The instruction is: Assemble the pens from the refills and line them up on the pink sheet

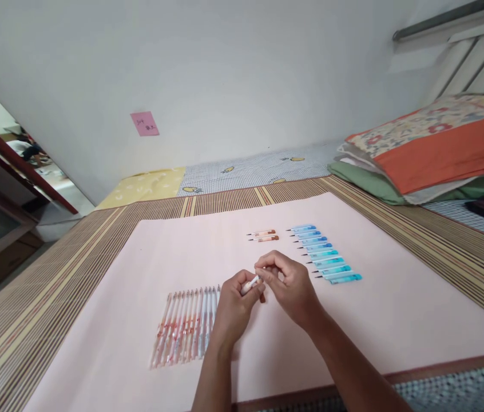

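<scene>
My left hand [235, 309] is closed around a short pencil [249, 284] with a white barrel; a brown end shows below the fingers. The thumb and fingertips of my right hand [287, 286] pinch at the upper end of the same pencil, hiding its tip. Just beyond the hands lie two brown-and-white pencils [263, 236] with dark points facing left. To the right, several blue and teal pencils [325, 254] form a slanting column, points also to the left. Beside my left hand is a row of slim pens [186, 326], with reddish and grey-blue patterns, partly covered by that hand.
Everything lies on a large pale pink sheet [117, 274] over a striped mat [66, 274]. Folded bedding [443, 143] is piled at the right. A pink note [145, 123] sticks to the white wall. Through the doorway at the left, part of a person [27, 150] shows.
</scene>
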`<state>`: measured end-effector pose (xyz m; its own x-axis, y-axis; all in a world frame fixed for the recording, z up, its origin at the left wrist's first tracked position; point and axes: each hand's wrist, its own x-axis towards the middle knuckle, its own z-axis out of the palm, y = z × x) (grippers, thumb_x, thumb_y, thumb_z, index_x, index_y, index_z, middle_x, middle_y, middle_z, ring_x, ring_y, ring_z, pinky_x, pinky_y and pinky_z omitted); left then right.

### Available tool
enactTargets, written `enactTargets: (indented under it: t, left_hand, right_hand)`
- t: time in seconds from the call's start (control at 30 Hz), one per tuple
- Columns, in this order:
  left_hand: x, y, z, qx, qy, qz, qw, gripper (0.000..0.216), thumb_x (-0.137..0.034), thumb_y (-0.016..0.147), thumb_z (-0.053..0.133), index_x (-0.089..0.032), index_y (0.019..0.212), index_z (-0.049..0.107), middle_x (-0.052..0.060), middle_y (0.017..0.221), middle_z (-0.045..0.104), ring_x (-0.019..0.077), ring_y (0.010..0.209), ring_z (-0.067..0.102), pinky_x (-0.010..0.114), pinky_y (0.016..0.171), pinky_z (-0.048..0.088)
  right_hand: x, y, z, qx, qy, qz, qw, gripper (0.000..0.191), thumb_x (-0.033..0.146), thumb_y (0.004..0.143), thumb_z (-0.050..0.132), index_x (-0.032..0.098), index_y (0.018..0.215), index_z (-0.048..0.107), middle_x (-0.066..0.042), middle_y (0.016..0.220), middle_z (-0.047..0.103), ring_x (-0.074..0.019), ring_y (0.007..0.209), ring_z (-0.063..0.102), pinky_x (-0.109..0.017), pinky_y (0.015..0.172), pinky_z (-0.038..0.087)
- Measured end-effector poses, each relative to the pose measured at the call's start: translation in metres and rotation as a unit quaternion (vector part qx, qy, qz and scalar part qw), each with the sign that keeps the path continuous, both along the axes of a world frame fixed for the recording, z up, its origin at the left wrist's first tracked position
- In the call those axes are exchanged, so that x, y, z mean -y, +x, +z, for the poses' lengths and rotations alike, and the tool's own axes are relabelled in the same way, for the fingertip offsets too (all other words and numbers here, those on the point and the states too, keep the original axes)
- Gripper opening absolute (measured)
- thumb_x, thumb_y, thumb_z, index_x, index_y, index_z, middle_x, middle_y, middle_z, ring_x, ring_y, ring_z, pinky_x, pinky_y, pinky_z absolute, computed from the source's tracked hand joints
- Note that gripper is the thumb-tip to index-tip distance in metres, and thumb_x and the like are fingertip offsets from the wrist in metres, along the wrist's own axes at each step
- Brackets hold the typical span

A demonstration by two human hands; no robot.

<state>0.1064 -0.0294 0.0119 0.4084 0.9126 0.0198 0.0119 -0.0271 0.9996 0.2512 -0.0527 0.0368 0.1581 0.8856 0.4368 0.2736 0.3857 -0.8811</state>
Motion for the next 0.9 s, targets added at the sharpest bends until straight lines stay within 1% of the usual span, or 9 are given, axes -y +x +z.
enactTargets:
  t: [0.13, 0.27, 0.4, 0.5, 0.6, 0.7, 0.77, 0.83, 0.9]
  left_hand:
    - [0.001, 0.0, 0.004, -0.015, 0.006, 0.019, 1.0, 0.023, -0.036, 0.086, 0.067, -0.018, 0.073, 0.062, -0.005, 0.059, 0.047, 0.0102, 0.055, 0.03, 0.025, 0.055, 0.024]
    - [0.003, -0.001, 0.006, -0.031, 0.003, 0.019, 0.999, 0.021, -0.035, 0.085, 0.067, -0.018, 0.074, 0.063, -0.006, 0.058, 0.045, 0.0096, 0.053, 0.027, 0.025, 0.054, 0.023]
    - [0.001, -0.003, 0.003, -0.021, 0.005, 0.014, 1.0, 0.021, -0.037, 0.086, 0.068, -0.019, 0.077, 0.063, -0.005, 0.061, 0.052, 0.01, 0.055, 0.031, 0.025, 0.056, 0.025]
    - [-0.001, -0.003, -0.001, 0.012, 0.01, 0.017, 1.0, 0.02, -0.036, 0.086, 0.07, -0.019, 0.079, 0.062, -0.003, 0.067, 0.059, 0.0107, 0.059, 0.039, 0.025, 0.06, 0.03]
    - [-0.005, -0.003, -0.004, 0.067, 0.006, 0.033, 0.997, 0.02, -0.035, 0.084, 0.072, -0.019, 0.08, 0.061, -0.002, 0.069, 0.061, 0.0126, 0.065, 0.049, 0.026, 0.066, 0.036]
    - [-0.007, -0.004, -0.005, 0.109, -0.001, 0.073, 0.991, 0.023, -0.036, 0.08, 0.076, -0.019, 0.078, 0.061, -0.005, 0.061, 0.054, 0.0125, 0.062, 0.05, 0.026, 0.065, 0.038]
    - [-0.008, -0.005, -0.005, 0.112, -0.001, 0.103, 0.988, 0.025, -0.036, 0.077, 0.079, -0.018, 0.077, 0.062, -0.006, 0.058, 0.048, 0.0115, 0.059, 0.047, 0.025, 0.063, 0.038]
    - [-0.009, -0.006, -0.004, 0.114, -0.005, 0.112, 0.987, 0.026, -0.037, 0.076, 0.08, -0.018, 0.079, 0.063, -0.005, 0.06, 0.051, 0.0117, 0.06, 0.048, 0.025, 0.063, 0.039]
    - [-0.008, -0.006, -0.001, 0.121, -0.008, 0.103, 0.987, 0.026, -0.039, 0.078, 0.078, -0.018, 0.083, 0.063, -0.003, 0.066, 0.056, 0.0134, 0.063, 0.052, 0.027, 0.064, 0.042]
  right_hand:
    - [-0.002, 0.003, -0.002, 0.036, 0.036, 0.023, 0.998, 0.009, 0.019, 0.09, 0.06, 0.021, 0.082, 0.064, -0.003, 0.083, 0.061, -0.015, 0.071, 0.057, -0.025, 0.059, 0.047]
    - [0.0, 0.005, 0.0, 0.041, 0.025, 0.044, 0.998, 0.014, 0.02, 0.092, 0.059, 0.021, 0.079, 0.062, -0.002, 0.083, 0.06, -0.0165, 0.076, 0.059, -0.028, 0.064, 0.048]
    - [0.001, 0.007, 0.006, 0.05, 0.031, 0.051, 0.997, 0.013, 0.02, 0.093, 0.058, 0.021, 0.08, 0.062, -0.002, 0.083, 0.061, -0.0159, 0.076, 0.059, -0.029, 0.069, 0.048]
    - [-0.001, 0.012, 0.005, 0.041, 0.034, 0.034, 0.998, 0.011, 0.023, 0.094, 0.056, 0.021, 0.088, 0.066, -0.004, 0.089, 0.065, -0.0176, 0.083, 0.062, -0.031, 0.075, 0.048]
    - [-0.004, 0.015, -0.003, 0.016, -0.033, 0.043, 0.998, 0.012, 0.025, 0.093, 0.058, 0.02, 0.097, 0.068, -0.005, 0.094, 0.069, -0.019, 0.087, 0.064, -0.033, 0.08, 0.05]
    - [-0.008, 0.014, -0.015, -0.041, -0.128, 0.148, 0.98, 0.018, 0.026, 0.088, 0.063, 0.02, 0.105, 0.069, -0.004, 0.097, 0.072, -0.0196, 0.089, 0.067, -0.035, 0.085, 0.051]
    - [-0.01, 0.008, -0.023, -0.101, -0.152, 0.208, 0.961, 0.02, 0.029, 0.085, 0.07, 0.02, 0.103, 0.07, -0.004, 0.097, 0.073, -0.0202, 0.093, 0.067, -0.035, 0.088, 0.05]
    - [-0.012, 0.001, -0.028, -0.172, -0.163, 0.223, 0.946, 0.023, 0.035, 0.082, 0.075, 0.019, 0.097, 0.07, -0.004, 0.093, 0.073, -0.019, 0.09, 0.067, -0.033, 0.084, 0.05]
    - [-0.013, -0.006, -0.032, -0.252, -0.183, 0.223, 0.924, 0.026, 0.04, 0.081, 0.078, 0.018, 0.092, 0.069, -0.002, 0.082, 0.07, -0.0154, 0.077, 0.064, -0.029, 0.073, 0.049]
